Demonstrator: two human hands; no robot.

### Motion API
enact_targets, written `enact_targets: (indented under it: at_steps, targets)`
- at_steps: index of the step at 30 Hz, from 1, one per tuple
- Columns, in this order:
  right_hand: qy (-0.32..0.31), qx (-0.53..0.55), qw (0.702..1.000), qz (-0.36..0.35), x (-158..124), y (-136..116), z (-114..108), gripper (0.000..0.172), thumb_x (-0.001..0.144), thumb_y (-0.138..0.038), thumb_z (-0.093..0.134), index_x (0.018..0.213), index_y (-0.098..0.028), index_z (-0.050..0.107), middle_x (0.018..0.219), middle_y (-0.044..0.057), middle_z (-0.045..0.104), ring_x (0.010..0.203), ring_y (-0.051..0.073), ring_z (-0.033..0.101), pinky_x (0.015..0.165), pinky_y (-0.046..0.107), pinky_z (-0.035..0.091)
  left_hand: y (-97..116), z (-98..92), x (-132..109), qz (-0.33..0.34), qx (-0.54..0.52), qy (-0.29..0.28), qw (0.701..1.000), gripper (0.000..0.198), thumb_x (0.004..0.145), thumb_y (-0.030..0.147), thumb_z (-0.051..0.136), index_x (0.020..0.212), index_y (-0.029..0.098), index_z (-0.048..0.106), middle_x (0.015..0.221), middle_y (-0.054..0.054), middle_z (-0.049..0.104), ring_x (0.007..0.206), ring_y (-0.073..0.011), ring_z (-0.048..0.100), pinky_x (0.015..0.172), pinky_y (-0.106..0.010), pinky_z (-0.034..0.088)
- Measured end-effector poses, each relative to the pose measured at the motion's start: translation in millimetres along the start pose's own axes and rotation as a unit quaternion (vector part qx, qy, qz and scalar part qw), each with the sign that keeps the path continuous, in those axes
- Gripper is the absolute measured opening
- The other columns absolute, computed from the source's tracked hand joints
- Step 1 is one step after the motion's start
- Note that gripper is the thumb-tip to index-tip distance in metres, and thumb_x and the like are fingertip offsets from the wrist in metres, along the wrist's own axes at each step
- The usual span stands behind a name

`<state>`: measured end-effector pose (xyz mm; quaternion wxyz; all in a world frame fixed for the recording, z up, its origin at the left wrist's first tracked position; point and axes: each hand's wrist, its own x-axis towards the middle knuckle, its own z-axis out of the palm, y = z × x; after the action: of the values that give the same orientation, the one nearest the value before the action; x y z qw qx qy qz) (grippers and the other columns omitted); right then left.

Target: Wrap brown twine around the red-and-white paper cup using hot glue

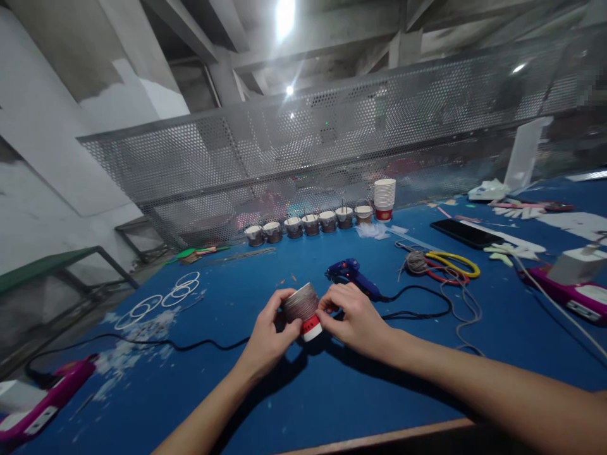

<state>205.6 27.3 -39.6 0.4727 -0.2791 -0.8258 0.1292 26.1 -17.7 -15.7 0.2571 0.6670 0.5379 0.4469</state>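
Tilted above the blue table is a paper cup [302, 304], wound with grey-brown yarn over most of its side. A red and white band shows at its lower end. My left hand [272, 332] grips the cup from the left, thumb on the near side and fingers behind. The fingers of my right hand [351, 316] are pinched together at the cup's right side, by the edge of the winding; whatever they pinch is too small to make out. Just behind my right hand lies a blue hot glue gun [353, 278] with a black cable.
Several yarn-wrapped cups [327, 222] line the back beside a stack of paper cups [384, 197]. A grey yarn ball [416, 262], yellow ring [453, 264] and black phone [466, 234] lie right. White rings [180, 289] lie left. Magenta power strips [61, 398] sit at both sides.
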Motion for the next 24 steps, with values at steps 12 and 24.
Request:
enact_targets:
  at_steps: [12, 24]
  targets:
    - [-0.174, 0.284, 0.920, 0.207, 1.4, -5.0, -4.2, 0.051, 0.078, -0.021, 0.064, 0.125, -0.016, 0.045, 0.093, 0.008, 0.066, 0.071, 0.016, 0.062, 0.060, 0.028, 0.050, -10.9, -6.2, 1.9, 0.033, -0.061, 0.007, 0.998, 0.027, 0.072, 0.033, 0.059, 0.095, 0.020, 0.056, 0.085, -0.001, 0.055, 0.075, -0.0173, 0.054, 0.068, -0.028, 0.047]
    - [-0.120, 0.116, 0.983, 0.079, -2.2, 0.3, -1.8, 0.053, 0.080, -0.024, 0.065, 0.127, -0.012, 0.043, 0.124, 0.018, 0.058, 0.105, 0.026, 0.061, 0.088, 0.042, 0.050, -6.3, 0.1, -0.2, 0.066, 0.052, -0.001, 0.997, 0.024, 0.078, 0.022, 0.058, 0.102, 0.022, 0.057, 0.099, -0.003, 0.058, 0.087, -0.0168, 0.059, 0.080, -0.030, 0.051]
